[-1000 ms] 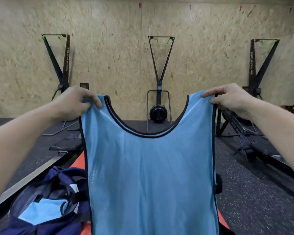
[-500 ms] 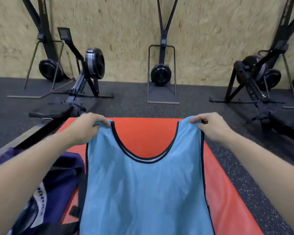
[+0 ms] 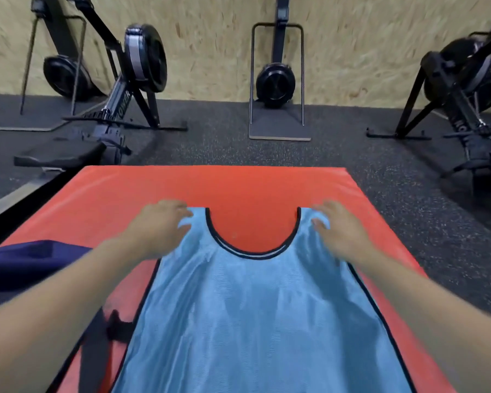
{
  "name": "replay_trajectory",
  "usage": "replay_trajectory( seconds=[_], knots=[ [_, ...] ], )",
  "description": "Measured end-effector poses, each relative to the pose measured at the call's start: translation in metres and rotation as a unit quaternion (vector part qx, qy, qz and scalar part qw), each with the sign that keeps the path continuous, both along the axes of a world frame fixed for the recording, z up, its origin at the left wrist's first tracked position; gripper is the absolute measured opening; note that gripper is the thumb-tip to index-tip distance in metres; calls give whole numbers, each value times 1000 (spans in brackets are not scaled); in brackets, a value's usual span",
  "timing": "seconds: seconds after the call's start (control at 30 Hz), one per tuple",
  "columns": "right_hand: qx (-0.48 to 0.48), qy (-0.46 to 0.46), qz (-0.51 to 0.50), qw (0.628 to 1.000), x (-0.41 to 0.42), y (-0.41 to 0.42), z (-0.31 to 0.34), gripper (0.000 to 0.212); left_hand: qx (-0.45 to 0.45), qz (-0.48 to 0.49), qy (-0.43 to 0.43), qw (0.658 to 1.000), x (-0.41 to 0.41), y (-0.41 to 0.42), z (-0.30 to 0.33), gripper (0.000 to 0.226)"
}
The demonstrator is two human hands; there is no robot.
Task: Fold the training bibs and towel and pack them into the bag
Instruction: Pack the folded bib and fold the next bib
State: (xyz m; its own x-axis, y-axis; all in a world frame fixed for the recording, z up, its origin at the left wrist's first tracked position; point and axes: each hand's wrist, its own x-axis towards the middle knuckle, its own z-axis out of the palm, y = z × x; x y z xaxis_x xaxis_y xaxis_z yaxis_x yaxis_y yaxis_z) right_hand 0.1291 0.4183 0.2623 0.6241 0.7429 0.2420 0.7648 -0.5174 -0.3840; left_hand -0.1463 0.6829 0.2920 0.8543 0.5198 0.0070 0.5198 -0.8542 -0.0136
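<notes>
At the far left edge the navy bag (image 3: 31, 265) sits slumped on the corner of the red mat (image 3: 153, 188), its dark strap (image 3: 97, 344) trailing down beside the bib. What is inside it cannot be made out from here, so I can't say how much is already packed. Next comes the person's left hand (image 3: 156, 225), fingers spread and relaxed, resting on the left shoulder strap of the light blue bib (image 3: 253, 321) rather than pinching it. The bib itself lies face-flat along the middle of the mat, neckline pointing away from the person, cloth a little rippled but not folded anywhere. On the other shoulder strap the right hand (image 3: 338, 231) does the same: fingers loose and apart, pressing the fabric down. Blur softens both sets of fingertips. I judge this bib is only just spread out, ready for its first fold; folding it, putting it in the bag, and the towel, which I do not see, all remain. Rowing machines (image 3: 125, 89) stand along the wall beyond
</notes>
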Motion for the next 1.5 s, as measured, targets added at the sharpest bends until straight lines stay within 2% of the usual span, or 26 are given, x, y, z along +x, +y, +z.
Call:
replay_trajectory(
  seconds=[0.1,0.2,0.33,0.47,0.57,0.63,0.7,0.8,0.93,1.1,1.17,1.2,1.3,1.37,1.43,1.5],
  knots=[
    [-113,-26,-22,993,-16,-8,-50,49,-70,8,8,997,-10,-16,-46,80],
    [-126,-36,-31,991,-1,10,-52,51,-58,13,-36,998,6,0,-64,98],
    [-121,-38,-9,992,32,48,-42,45,-41,22,-41,998,39,49,-74,90],
    [-161,-49,0,986,58,79,-38,48,-34,37,-8,999,59,83,-79,64],
    [-81,-85,-2,993,29,89,-28,45,-13,31,-31,999,55,58,-70,55],
    [-29,-54,59,996,-24,94,-23,43,-18,4,-66,998,41,26,-64,56],
    [-70,-21,123,990,-85,97,-25,53,-44,-5,-78,996,26,-6,-65,64],
    [-118,-7,144,982,-134,102,-45,62,-68,15,-72,995,8,-27,-78,65],
    [-142,-14,108,984,-106,82,-53,63,-82,30,-100,991,-7,-28,-92,88],
    [-142,-20,-34,989,-12,16,-51,63,-67,39,-87,993,-6,-28,-91,93],
    [-144,-42,-66,986,-12,7,-46,61,-45,46,-67,996,-2,-35,-82,98],
    [-129,-45,-49,989,-27,8,-45,62,-33,43,-66,996,-1,-45,-76,99],
    [-82,13,76,994,-115,12,-45,70,-51,-8,-131,990,-5,-102,-73,91],
    [-89,1,140,986,-167,8,-57,78,-78,-44,-146,985,-21,-138,-84,78],
    [-95,-25,128,987,-182,-7,-64,72,-71,-43,-135,987,-45,-150,-97,70],
    [-100,-26,69,992,-163,-32,-63,67,-60,-9,-134,989,-69,-142,-103,71]
  ],
)
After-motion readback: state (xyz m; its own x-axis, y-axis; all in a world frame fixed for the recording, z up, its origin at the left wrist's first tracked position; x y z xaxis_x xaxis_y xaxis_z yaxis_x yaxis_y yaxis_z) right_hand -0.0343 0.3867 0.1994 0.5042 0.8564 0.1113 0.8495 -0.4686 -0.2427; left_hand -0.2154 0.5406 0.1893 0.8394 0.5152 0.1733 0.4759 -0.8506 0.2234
